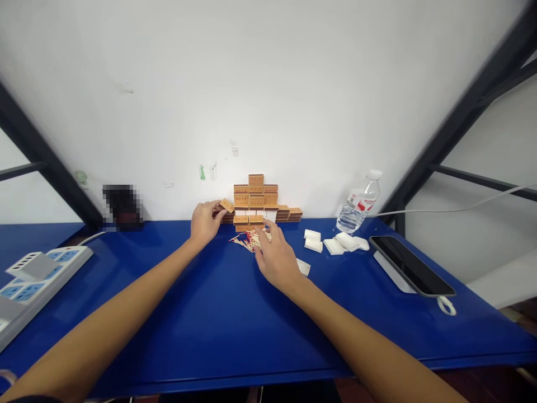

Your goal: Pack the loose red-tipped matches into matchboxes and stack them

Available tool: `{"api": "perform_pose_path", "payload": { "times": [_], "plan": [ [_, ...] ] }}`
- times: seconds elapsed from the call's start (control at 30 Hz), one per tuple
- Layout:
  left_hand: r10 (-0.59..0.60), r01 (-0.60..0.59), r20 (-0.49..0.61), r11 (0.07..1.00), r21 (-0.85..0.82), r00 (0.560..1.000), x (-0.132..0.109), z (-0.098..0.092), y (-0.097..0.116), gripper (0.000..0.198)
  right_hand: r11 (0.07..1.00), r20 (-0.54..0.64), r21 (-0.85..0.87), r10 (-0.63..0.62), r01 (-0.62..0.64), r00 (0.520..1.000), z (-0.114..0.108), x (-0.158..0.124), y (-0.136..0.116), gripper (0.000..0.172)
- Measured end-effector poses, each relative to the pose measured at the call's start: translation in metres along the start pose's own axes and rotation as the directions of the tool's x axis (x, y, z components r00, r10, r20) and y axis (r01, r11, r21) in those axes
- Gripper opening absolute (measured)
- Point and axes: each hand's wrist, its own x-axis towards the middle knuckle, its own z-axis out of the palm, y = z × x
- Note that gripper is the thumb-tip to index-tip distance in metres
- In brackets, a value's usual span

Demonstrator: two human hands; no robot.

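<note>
My left hand [205,225] is closed on a tilted orange matchbox [227,206], gripping it between thumb and fingers at the left end of a matchbox stack [255,197]. This stepped stack stands against the wall, with lower piles at either side and white pieces visible in its lower middle. My right hand [277,257] reaches over a heap of loose red-tipped matches [248,239], thumb and fingers apart. Its fingertips are close to the front matchboxes [248,221]; whether they touch is unclear. The hand covers part of the heap.
White matchbox trays [334,246] lie to the right, and another white piece [303,267] lies beside my right hand. Behind them a water bottle [356,207] leans. A phone [411,266] rests at far right, a power strip [46,271] at left, all on the blue table [218,324].
</note>
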Motion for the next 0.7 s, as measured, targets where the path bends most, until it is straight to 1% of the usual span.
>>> {"api": "perform_pose_path", "payload": {
  "times": [0.13,0.3,0.43,0.53,0.6,0.63,0.7],
  "plan": [
    [-0.003,0.007,-0.035,0.993,0.116,0.999,0.005,0.004,0.001,0.034,0.999,0.029,-0.032,0.012,-0.011,1.0,-0.001,0.0,0.0,0.045],
    [-0.031,0.042,-0.053,0.977,0.209,0.998,0.013,0.009,0.0,0.035,0.997,0.047,-0.065,0.036,-0.033,0.998,-0.007,0.002,-0.003,0.039],
    [-0.018,0.029,-0.049,0.967,0.254,0.999,0.012,0.006,0.0,0.038,0.989,0.054,-0.102,0.109,-0.103,0.993,-0.012,0.005,0.001,0.033],
    [0.023,-0.009,-0.053,0.967,0.254,0.998,0.005,-0.006,-0.001,0.038,0.969,0.021,-0.165,0.188,-0.182,0.982,-0.016,0.01,0.017,0.025],
    [0.055,-0.04,-0.059,0.971,0.235,0.997,-0.005,-0.017,-0.003,0.033,0.954,-0.024,-0.199,0.223,-0.224,0.974,-0.021,0.015,0.033,0.025],
    [0.08,-0.069,-0.043,0.974,0.215,0.996,-0.012,-0.023,-0.004,0.031,0.949,-0.046,-0.203,0.236,-0.241,0.971,-0.026,0.019,0.042,0.027],
    [0.166,-0.172,0.056,0.974,0.147,0.985,-0.028,-0.032,-0.005,0.029,0.942,-0.112,-0.19,0.258,-0.276,0.96,-0.036,0.025,0.061,0.03]
  ]
}}
